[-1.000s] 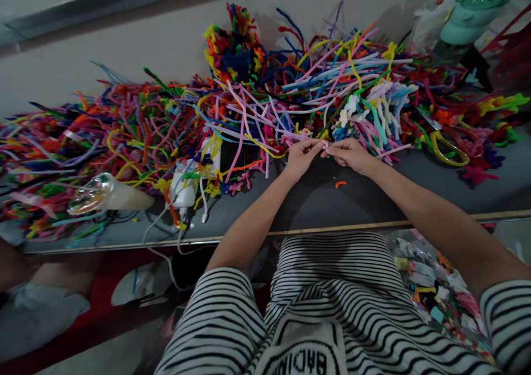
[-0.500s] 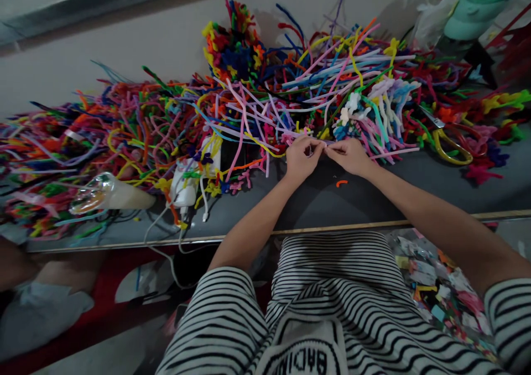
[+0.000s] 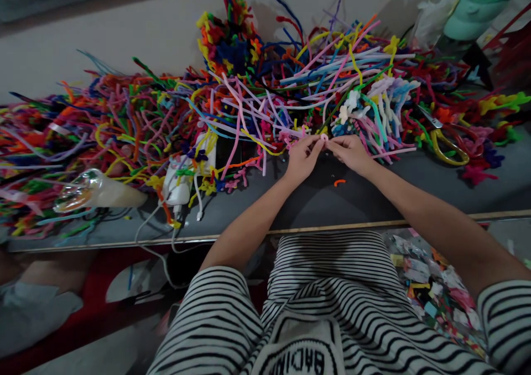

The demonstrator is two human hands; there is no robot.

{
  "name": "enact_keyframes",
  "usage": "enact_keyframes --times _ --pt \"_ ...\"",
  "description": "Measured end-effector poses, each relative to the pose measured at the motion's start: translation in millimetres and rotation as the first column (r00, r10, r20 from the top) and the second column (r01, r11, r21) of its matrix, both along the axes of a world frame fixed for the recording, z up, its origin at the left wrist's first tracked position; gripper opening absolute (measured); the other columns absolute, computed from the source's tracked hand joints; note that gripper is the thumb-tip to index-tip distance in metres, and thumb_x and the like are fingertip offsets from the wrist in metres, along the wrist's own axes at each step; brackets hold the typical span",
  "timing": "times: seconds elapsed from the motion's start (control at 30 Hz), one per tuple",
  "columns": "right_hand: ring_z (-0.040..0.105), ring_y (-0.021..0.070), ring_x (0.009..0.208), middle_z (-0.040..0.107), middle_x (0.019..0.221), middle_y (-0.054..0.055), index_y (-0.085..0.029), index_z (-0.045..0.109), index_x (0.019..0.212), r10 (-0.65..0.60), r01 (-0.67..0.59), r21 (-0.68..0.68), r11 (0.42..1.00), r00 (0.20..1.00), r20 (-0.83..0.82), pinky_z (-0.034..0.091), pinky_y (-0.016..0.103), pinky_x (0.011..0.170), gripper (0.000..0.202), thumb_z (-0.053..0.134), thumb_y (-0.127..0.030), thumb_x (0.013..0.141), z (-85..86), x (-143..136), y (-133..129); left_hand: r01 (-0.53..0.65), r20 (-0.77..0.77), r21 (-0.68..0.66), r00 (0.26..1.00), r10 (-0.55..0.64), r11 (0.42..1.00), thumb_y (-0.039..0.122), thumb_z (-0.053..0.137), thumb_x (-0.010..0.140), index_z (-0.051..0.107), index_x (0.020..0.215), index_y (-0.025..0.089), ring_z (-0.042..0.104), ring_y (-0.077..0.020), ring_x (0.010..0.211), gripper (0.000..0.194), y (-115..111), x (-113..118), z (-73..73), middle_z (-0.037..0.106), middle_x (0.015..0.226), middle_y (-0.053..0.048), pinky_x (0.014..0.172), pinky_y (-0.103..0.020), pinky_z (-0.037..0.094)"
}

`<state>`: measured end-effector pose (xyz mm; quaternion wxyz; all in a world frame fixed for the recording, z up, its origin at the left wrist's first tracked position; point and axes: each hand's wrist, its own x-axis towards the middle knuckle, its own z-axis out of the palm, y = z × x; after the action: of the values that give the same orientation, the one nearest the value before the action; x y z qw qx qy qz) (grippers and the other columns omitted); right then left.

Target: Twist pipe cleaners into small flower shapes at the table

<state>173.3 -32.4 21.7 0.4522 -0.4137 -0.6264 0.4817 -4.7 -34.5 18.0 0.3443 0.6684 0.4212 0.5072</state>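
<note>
pink piece (image 3: 324,137); small (ring-like); between left hand (image 3: 303,156) and right hand (image 3: 349,152)

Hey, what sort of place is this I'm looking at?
Probably a craft workspace: a long heap of bright fuzzy stems lies along a gray table, yellow-handled scissors sit at right, and the left hand and right hand hold a small pink piece.

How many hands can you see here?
2: the left hand and right hand, meeting at a small pink piece in front of the colourful pile. Others may be hidden.
</note>
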Motion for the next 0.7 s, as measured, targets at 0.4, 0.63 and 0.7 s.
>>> enact_keyframes --times 0.4,0.63,0.7 --pt "0.036 0.0103 0.054 0.042 0.055 -0.003 -0.018 0.057 0.063 -0.008 -0.02 0.129 0.991 0.978 0.21 0.023 0.029 0.055 0.055 0.062 -0.064 0.093 2.8 3 -1 0.034 -0.013 -0.023 0.999 -0.035 0.999 0.047 0.071 0.092 0.077 0.096 0.017 0.062 -0.012 0.071 0.031 10 -3 -6.4 0.075 0.084 -0.003 0.068 -0.024 0.047" --pt "0.044 0.0139 0.055 0.055 0.06 0.001 -0.018 0.065 0.078 -0.129 -0.086 0.359 0.929 0.834 0.536 0.027 0.031 0.058 0.038 0.048 -0.043 0.101 11.3 0 -13 -0.056 -0.121 0.075 0.99 0.065 0.996 0.035 0.063 0.098 0.072 0.084 0.018 0.06 -0.0111 0.068 0.024 7 -4 -1.8 0.073 0.078 0.0 0.067 -0.024 0.045" --pt "0.052 0.0163 0.06 0.066 0.069 0.004 -0.018 0.07 0.086 -0.211 -0.079 0.427 0.901 0.779 0.59 0.03 0.031 0.059 0.032 0.047 -0.036 0.1 9.3 0 -15 -0.076 -0.131 0.095 0.987 0.088 0.993 0.035 0.06 0.1 0.07 0.082 0.018 0.059 -0.011 0.067 0.027 7 -4 -1.4 0.071 0.076 0.0 0.067 -0.024 0.045"
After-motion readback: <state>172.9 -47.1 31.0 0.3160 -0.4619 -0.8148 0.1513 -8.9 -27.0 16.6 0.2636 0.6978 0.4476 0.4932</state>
